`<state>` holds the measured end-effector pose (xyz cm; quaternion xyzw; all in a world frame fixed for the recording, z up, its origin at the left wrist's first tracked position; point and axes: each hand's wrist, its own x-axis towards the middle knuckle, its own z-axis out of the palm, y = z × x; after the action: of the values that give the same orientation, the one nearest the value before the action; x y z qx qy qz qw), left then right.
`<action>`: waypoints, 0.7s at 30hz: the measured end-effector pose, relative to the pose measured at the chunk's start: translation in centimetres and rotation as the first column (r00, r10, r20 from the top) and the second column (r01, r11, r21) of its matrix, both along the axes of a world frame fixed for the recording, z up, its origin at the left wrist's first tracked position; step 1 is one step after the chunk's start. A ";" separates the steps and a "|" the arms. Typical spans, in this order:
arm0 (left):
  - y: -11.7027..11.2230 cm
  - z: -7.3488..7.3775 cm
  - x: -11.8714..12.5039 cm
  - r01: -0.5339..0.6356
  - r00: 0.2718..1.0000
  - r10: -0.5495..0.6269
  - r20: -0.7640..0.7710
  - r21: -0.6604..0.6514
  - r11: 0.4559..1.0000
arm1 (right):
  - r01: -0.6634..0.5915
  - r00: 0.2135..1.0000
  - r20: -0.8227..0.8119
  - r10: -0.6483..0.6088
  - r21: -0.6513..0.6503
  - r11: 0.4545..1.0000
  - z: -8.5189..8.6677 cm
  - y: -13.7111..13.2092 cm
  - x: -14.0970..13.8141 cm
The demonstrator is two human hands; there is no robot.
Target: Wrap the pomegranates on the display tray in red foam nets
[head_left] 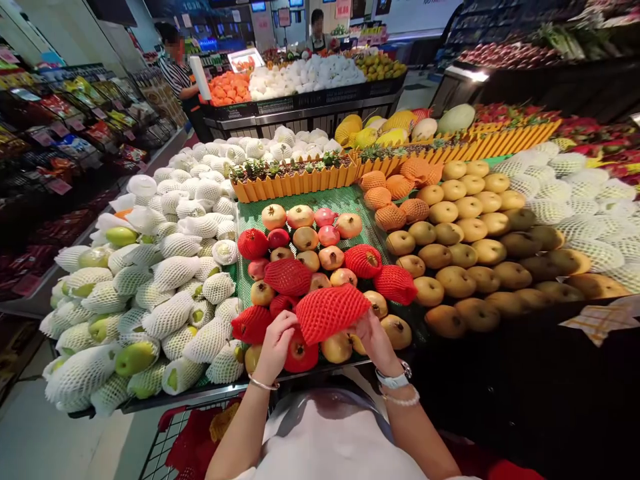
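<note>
Between my two hands a red foam net sleeve (333,313) is stretched out sideways over the pomegranates. My left hand (278,343) pinches its left end, and my right hand (373,339) grips the right end, with some fingers hidden behind it. Whether a fruit is inside the sleeve cannot be made out. Just below it lies a pomegranate in red netting (301,352). Bare pomegranates (305,238) fill the green-lined section ahead, and among them several wear red sleeves, such as the netted pomegranate (288,277) beyond my left hand.
Pears in white foam nets (170,313) are heaped on the left. Brown round fruit (456,281) stands in rows on the right. A low orange planter fence (295,181) borders the far side. A shopping cart (167,433) is at lower left. A person (180,77) stands beyond the displays.
</note>
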<state>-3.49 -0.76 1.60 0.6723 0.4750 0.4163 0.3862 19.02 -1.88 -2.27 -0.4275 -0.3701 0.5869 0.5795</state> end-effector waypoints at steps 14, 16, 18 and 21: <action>-0.9 -0.8 1.7 -0.245 0.968 0.253 0.005 0.260 0.934 | 0.050 0.883 0.455 -0.111 0.143 0.988 1.2 -0.3 -2.0; -1.1 -1.0 1.3 -0.276 0.960 0.280 0.014 0.227 0.934 | 0.195 0.866 0.410 -0.286 0.249 0.949 0.9 -0.2 -1.8; -1.2 -1.2 1.0 -0.301 0.954 0.298 0.041 0.140 0.943 | 0.215 0.831 0.415 -0.370 0.373 0.902 0.9 -0.2 -1.6; -1.3 -1.7 0.8 -0.317 0.938 0.322 0.130 -0.059 0.947 | 0.069 0.812 0.489 -0.318 0.460 0.885 1.2 -0.2 -1.3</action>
<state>-2.65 -2.06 -0.11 0.5484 0.5577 0.5101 0.3577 17.77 -2.08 -1.08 -0.4791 -0.5921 0.2806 0.5841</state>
